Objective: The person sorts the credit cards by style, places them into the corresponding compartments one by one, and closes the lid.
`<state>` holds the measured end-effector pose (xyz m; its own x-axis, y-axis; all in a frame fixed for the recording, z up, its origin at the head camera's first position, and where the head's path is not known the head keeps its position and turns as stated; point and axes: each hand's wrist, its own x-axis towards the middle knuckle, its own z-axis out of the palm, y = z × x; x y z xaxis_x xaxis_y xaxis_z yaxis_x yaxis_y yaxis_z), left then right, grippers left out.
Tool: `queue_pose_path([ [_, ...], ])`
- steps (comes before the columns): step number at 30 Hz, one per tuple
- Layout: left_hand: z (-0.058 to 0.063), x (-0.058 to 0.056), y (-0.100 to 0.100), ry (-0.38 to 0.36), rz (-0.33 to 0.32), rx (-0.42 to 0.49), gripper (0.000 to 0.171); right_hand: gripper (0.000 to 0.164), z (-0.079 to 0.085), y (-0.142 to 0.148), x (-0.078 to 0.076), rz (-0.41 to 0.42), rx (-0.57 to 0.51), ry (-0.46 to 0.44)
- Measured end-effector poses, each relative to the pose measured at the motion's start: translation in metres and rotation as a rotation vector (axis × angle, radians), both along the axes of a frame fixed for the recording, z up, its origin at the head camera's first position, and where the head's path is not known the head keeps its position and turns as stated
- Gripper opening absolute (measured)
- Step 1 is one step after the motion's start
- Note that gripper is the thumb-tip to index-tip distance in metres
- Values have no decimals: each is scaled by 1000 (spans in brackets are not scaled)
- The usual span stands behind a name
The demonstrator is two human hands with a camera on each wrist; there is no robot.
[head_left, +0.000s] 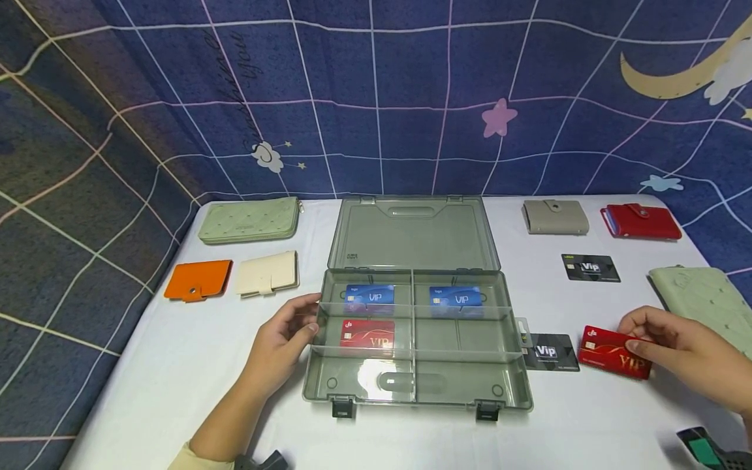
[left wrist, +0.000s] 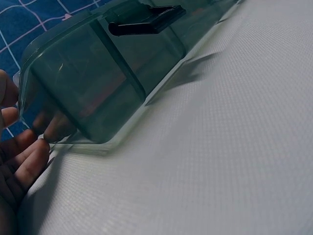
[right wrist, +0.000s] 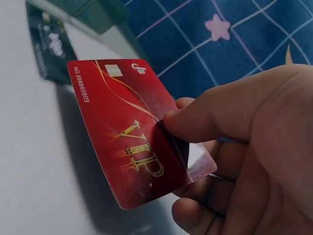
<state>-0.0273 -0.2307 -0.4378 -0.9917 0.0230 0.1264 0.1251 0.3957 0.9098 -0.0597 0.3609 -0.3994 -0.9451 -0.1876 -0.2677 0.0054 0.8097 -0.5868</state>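
Our right hand [head_left: 675,339] pinching a red card [head_left: 611,352], chip end leftward, long axis dipping rightward, our left hand [head_left: 286,341] spread against the box [head_left: 449,385]

Left fingers [left wrist: 33,164] partly cut off in left-wrist view; black card [right wrist: 47,43] blurred in right-wrist view.

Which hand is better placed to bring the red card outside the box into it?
Right, most likely. The right hand pinches that red card to the right of the box, so the right-side compartments look nearest. The left hand touches the box's left side, across from the card.
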Motion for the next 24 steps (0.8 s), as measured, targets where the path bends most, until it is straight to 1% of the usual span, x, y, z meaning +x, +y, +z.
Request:
queue_pose_path([
  [2,0,0,0,3,0,2,48,17,4,-3,-1,14,-21,30],
  [4,-1,0,-1,6,-1,5,48,16,8,-8,-1,43,-64,67],
  [6,-1,0,-1,6,-2,8,48,16,11,-14,-2,64,-91,84],
  [11,-1,0,0,2,-10,17,48,16,21,-34,-8,110,-200,94],
  [16,-1,0,0,6,-11,16,48,19,30,-54,-15,193,-329,157],
  [18,-1,0,0,7,-12,15,48,20,33,-63,-19,222,-360,172],
  [21,0,0,0,6,-11,10,48,19,39,-79,-23,257,-390,175],
  [24,0,0,0,5,-9,9,48,17,44,-96,-27,284,-399,151],
])
